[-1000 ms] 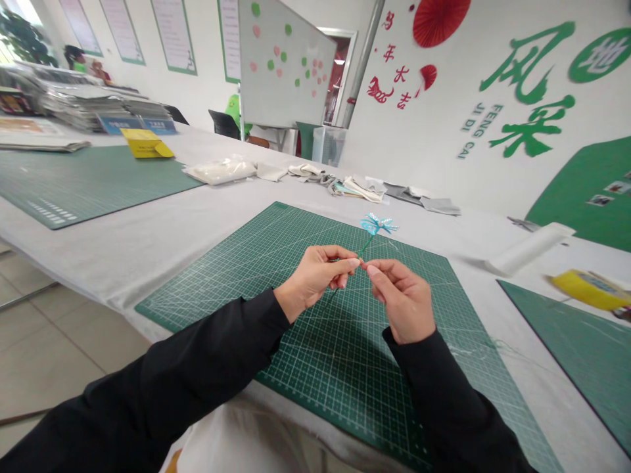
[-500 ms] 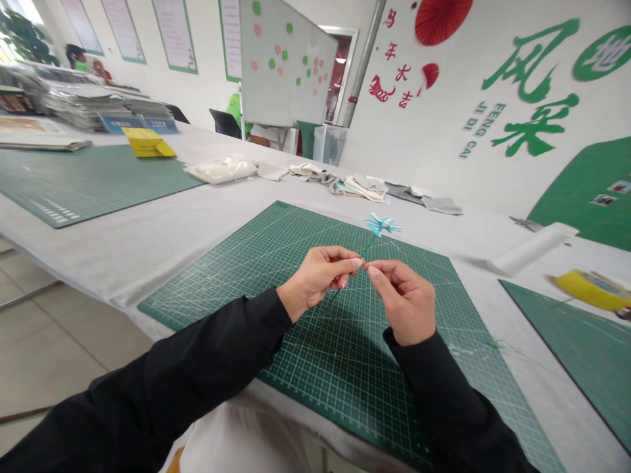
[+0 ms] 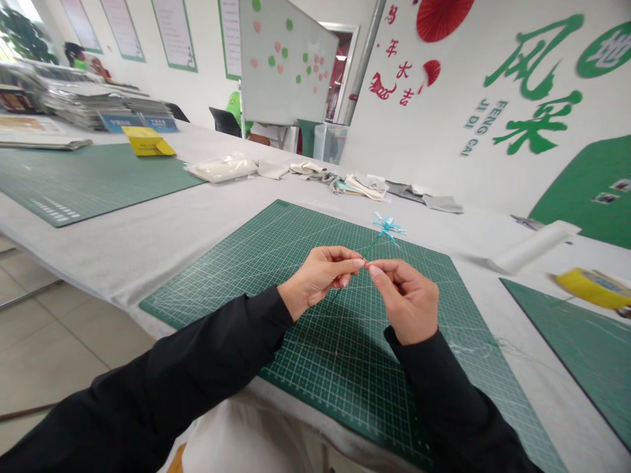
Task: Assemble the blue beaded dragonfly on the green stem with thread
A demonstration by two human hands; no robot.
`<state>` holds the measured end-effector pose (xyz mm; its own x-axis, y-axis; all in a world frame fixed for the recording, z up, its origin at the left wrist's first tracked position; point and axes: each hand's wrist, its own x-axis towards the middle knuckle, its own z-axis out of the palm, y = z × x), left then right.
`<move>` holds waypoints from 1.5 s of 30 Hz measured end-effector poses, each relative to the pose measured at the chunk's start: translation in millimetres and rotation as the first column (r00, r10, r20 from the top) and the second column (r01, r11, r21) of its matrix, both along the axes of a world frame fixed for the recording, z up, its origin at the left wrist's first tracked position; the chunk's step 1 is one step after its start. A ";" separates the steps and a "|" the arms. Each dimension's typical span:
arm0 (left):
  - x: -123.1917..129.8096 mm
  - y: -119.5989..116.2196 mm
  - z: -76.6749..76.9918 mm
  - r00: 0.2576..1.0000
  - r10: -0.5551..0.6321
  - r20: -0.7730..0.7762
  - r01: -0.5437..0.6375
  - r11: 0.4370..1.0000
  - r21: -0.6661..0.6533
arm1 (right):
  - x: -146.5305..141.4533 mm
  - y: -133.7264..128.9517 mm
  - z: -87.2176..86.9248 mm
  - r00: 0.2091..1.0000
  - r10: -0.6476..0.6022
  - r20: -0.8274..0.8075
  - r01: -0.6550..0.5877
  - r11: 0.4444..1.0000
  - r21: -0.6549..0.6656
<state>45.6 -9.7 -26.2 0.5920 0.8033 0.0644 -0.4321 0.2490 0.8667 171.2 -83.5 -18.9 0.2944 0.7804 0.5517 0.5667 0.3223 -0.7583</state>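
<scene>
A light blue flower (image 3: 388,226) with white-dotted petals tops a thin green stem (image 3: 372,246), tilted up and to the right above the green cutting mat (image 3: 296,230). My left hand (image 3: 328,276) pinches the stem between thumb and fingers, and the stem's lower end shows below it. Close against its fingertips, my right hand (image 3: 407,295) is closed in a pinch. What the right fingertips hold is too small to make out.
Behind the mat lie a plastic-wrapped packet (image 3: 224,168) and cloth scraps (image 3: 365,186). To the right are a white roll (image 3: 535,248), a yellow roll (image 3: 594,288) and another mat (image 3: 572,348). A yellow box (image 3: 148,142) stands on the left mat (image 3: 98,180).
The flower head has turned and shifted slightly right and down, with its petals facing differently. Both hands keep nearly the same place and pinch.
</scene>
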 end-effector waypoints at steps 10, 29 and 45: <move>0.7 0.1 0.1 1.000 0.007 0.012 -0.006 1.000 -0.005 | -3.7 -1.2 1.1 0.999 -0.037 0.034 0.036 0.999 0.025; 0.3 -0.8 3.2 1.000 0.016 0.001 -0.016 0.999 -0.046 | -5.5 -2.8 2.3 0.997 -0.051 0.051 0.050 0.998 0.028; 0.5 -1.6 4.1 0.999 0.029 -0.034 -0.028 1.000 0.005 | -5.7 -2.8 1.1 0.983 -0.086 0.160 0.074 0.994 0.082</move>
